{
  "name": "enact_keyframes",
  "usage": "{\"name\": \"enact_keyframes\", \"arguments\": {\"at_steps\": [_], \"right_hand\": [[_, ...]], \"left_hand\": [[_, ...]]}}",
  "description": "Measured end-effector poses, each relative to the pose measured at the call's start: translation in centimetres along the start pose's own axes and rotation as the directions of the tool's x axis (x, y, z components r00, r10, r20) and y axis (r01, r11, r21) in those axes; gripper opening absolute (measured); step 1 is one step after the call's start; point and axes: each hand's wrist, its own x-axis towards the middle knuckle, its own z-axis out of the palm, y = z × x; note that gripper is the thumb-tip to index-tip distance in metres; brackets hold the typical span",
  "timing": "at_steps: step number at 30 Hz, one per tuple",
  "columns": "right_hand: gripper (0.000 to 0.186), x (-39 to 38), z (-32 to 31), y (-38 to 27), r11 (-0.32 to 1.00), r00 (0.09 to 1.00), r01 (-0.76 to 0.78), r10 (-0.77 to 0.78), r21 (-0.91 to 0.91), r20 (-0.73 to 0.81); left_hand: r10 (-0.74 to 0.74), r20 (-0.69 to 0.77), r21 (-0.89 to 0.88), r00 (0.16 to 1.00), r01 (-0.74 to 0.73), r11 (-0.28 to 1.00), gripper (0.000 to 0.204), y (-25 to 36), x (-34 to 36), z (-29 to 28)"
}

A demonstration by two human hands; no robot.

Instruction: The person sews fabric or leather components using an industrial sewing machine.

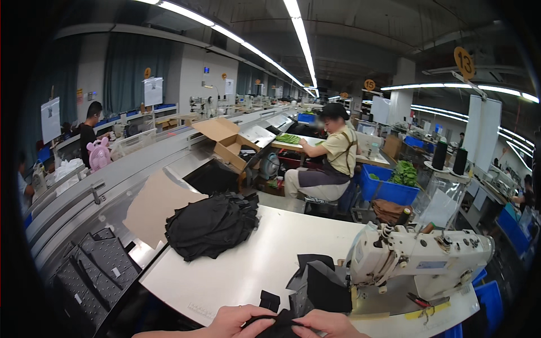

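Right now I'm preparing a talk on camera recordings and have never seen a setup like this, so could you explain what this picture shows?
There is no robot here: a person works with two bare hands. The picture comes from a wide fisheye camera worn on the head and looking down, so straight edges bend toward the rim. At the lower edge, the left hand and right hand pinch a piece of black cloth. Beyond them, a white table bears a pile of black cloth pieces toward the far left, and dark fabric beside a white sewing machine at the right. A small red and black tool lies near the machine. Farther back, a co-worker sits at another worktop.
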Motion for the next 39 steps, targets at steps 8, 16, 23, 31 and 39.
{"name": "enact_keyframes", "arguments": {"at_steps": [8,16,23,31,39], "right_hand": [[0.018,-1.6,-0.4,-0.4,0.992,0.991,0.0,0.017,-0.125,0.129],[0.012,-3.4,0.2,0.2,0.992,0.997,0.023,-0.032,0.124,0.072],[0.044,-6.5,-2.9,4.4,0.978,0.997,0.024,-0.009,-0.209,0.072],[0.074,-8.1,-0.7,11.6,0.757,0.891,0.164,0.162,-0.633,0.425],[0.059,-8.7,-2.5,11.8,0.926,0.943,0.051,0.079,-0.373,0.324]], "left_hand": [[0.338,0.02,0.223,0.941,-0.334,0.916,0.025,-0.6,-0.5,1.3],[0.628,0.121,0.241,0.769,-0.637,0.733,0.024,-1.8,-0.7,2.6],[0.41,0.044,0.773,0.911,-0.291,0.564,0.029,-1.6,1.6,-0.3],[0.692,0.32,0.891,0.647,-0.455,0.013,0.028,0.1,12.4,5.2],[0.127,0.377,0.635,0.917,-0.356,0.685,0.035,-11.5,13.8,14.8]]}}
